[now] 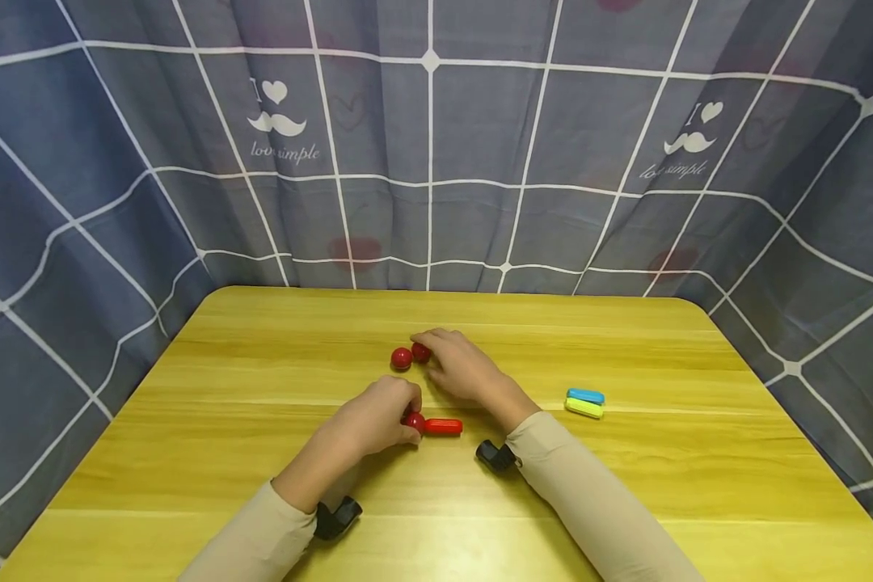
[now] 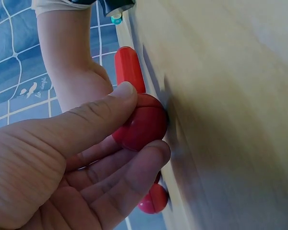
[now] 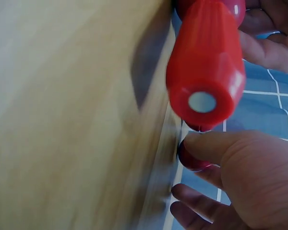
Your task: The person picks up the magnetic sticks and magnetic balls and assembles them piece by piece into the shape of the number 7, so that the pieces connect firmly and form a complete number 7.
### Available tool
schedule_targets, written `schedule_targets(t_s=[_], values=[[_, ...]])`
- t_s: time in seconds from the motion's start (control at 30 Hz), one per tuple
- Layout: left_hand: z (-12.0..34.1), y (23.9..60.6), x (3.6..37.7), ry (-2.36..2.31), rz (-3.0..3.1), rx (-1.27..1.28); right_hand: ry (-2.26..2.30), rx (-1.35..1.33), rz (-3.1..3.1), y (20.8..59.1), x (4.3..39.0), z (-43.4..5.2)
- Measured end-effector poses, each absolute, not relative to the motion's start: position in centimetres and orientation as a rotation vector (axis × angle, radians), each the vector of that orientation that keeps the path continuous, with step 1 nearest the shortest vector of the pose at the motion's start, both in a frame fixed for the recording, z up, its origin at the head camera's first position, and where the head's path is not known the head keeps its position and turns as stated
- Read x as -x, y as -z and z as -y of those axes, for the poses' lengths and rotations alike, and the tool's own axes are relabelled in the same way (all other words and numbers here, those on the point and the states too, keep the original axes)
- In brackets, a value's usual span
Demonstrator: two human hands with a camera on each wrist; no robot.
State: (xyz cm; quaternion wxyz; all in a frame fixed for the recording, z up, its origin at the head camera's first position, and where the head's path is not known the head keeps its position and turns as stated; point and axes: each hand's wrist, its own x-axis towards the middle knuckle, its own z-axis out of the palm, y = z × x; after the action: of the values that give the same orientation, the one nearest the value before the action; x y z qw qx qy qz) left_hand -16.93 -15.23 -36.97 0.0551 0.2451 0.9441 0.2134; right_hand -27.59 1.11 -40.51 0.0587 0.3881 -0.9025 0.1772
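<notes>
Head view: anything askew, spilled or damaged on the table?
Nothing stands out. The left hand pinches a red ball at the end of a red rod; the right hand touches one of two loose red balls. Blue rod and yellow-green rod lie side by side, intact.

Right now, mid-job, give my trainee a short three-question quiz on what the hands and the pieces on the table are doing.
1. True or false: the left hand pinches a red ball that sits at the end of the red rod.
2. Multiple choice: how many red balls lie by the right hand? A) none B) two C) five
3. Fill in: the blue rod lies right beside a ____ rod on the wooden table.

Key
1. True; the left wrist view shows thumb and finger closed on the ball.
2. B; the second red ball lies beside the one under the fingertips.
3. Yellow-green.
</notes>
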Motion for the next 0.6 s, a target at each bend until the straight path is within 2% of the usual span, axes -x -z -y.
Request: schedule_targets(t_s=[0.6], values=[[14.9, 37.0, 17.3, -0.652, -2.860, -0.700, -0.618, -1.174, 2.788, 40.2, 27.5, -2.9]])
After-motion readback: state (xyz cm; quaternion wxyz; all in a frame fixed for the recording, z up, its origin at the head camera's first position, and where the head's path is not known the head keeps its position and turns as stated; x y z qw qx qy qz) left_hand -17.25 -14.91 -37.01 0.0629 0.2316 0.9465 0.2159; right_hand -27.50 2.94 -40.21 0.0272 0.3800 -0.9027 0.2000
